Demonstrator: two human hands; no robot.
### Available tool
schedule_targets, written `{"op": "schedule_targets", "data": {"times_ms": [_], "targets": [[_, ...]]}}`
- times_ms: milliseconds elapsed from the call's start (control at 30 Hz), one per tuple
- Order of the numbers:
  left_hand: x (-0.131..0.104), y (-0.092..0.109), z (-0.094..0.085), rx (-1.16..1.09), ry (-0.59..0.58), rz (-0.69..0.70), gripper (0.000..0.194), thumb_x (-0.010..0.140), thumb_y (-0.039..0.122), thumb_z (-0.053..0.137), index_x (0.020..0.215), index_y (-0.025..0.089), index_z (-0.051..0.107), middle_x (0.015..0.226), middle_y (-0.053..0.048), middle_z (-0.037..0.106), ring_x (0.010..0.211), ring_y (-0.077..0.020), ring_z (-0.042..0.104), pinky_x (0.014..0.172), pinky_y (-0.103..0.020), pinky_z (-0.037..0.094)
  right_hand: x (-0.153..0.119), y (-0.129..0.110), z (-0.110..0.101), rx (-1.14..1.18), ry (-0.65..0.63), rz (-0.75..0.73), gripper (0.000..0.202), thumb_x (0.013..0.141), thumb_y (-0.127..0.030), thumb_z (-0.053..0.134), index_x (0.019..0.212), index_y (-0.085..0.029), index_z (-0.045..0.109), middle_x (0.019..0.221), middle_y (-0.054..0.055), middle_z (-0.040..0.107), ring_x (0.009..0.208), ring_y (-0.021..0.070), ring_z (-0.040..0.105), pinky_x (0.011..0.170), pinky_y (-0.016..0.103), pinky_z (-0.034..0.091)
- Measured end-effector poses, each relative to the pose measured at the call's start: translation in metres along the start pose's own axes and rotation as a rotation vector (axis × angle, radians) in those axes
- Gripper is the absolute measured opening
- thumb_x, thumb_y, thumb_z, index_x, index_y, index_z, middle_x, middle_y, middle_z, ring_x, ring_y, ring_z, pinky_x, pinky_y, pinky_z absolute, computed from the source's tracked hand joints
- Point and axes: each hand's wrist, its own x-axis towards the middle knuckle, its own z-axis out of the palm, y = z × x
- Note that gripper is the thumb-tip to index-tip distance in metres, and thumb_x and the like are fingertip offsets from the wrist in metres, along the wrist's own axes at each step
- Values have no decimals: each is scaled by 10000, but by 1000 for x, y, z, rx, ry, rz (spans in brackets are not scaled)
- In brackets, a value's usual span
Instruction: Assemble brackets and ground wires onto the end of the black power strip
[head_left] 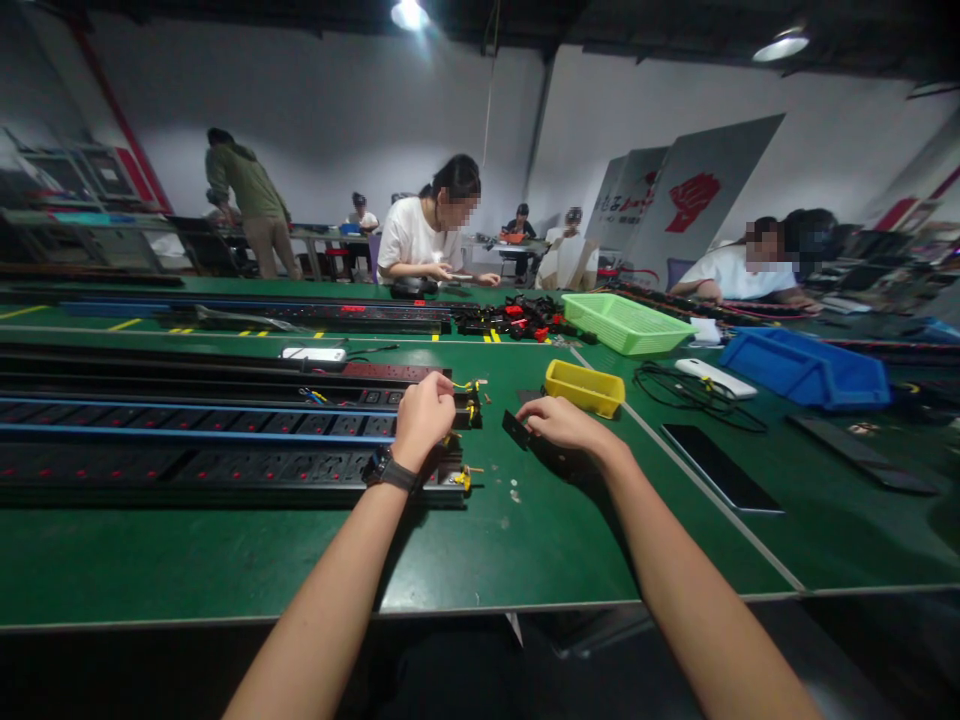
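Observation:
Several long black power strips (255,467) with rows of sockets and red dots lie side by side, with yellow-and-green wires (465,480) sticking out at their right ends. My left hand (425,415), with a dark watch on its wrist, is closed over the right end of a power strip edged in blue (225,424). Its fingertips are partly hidden. To the right, my right hand (559,422) pinches a small flat black plate (514,428) just above the green table (540,540). A yellow bin (585,386) stands just behind that hand.
Farther back are a green basket (630,324), a heap of black and red parts (517,318) and more strips. On the right lie a blue bin (810,368), a white power bank (716,378) with a black cable and a dark phone (720,468). People sit across the table.

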Motion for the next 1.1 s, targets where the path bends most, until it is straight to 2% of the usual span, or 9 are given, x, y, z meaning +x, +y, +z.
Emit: {"op": "schedule_targets", "data": {"times_ms": [233,300,367,433,533,667,767,933,1100], "targets": [[0,-1,1,0,6,-5,263,841,87,540,943,239,729,985,-53,794,947,-230,736,894,-322,545,-4,1,0,81,-60,-54,402,945,-172,383,1103,-129,750,1011,98,772,839,196,722,757,240,509],[0,-2,0,0,8,-6,264,841,86,545,948,241,729,985,-50,794,946,-228,737,897,-322,546,-5,0,1,119,-40,-53,409,1007,-269,362,1093,-147,742,1057,97,767,821,197,717,751,256,509],[-1,-1,-1,1,11,-5,265,841,80,548,949,241,729,987,-49,794,949,-223,737,905,-321,545,-6,-3,0,132,-23,-43,499,1051,-445,335,1033,-157,742,1045,104,767,798,208,711,731,275,502],[-1,1,-3,0,18,4,266,843,72,543,945,236,726,993,-50,793,954,-216,736,908,-316,546,-9,-10,0,94,-11,-44,609,1029,-621,343,975,-163,740,988,115,769,802,230,707,723,290,488],[1,8,-7,-3,28,29,270,844,55,528,942,222,716,1003,-48,792,951,-195,736,891,-291,549,-12,-23,0,-37,24,-56,593,946,-706,494,994,-169,740,950,127,770,844,256,707,717,290,457],[0,17,-14,25,31,79,269,857,61,515,979,214,700,1006,-42,787,947,-178,730,879,-271,546,-12,-31,6,-199,73,-37,513,913,-661,585,1004,-179,735,963,137,766,861,259,708,681,276,422],[-10,15,-24,94,5,128,246,871,98,533,998,224,702,1017,-40,780,992,-207,714,909,-304,532,-12,-33,13,-291,113,-27,455,898,-602,626,1034,-179,728,993,139,765,892,267,711,681,274,421],[-48,4,-48,254,14,158,196,912,163,529,1023,205,685,1058,-81,747,1042,-281,655,954,-410,490,-12,-40,26,-382,218,97,279,932,-326,550,1044,-162,746,1043,172,763,951,288,725,738,300,456],[-85,7,-56,364,19,227,163,970,268,528,1040,205,661,1104,-93,715,1085,-285,620,958,-417,463,-14,-52,42,-197,388,285,303,939,-329,527,1037,-191,778,1043,163,772,958,280,728,776,307,468]]}}
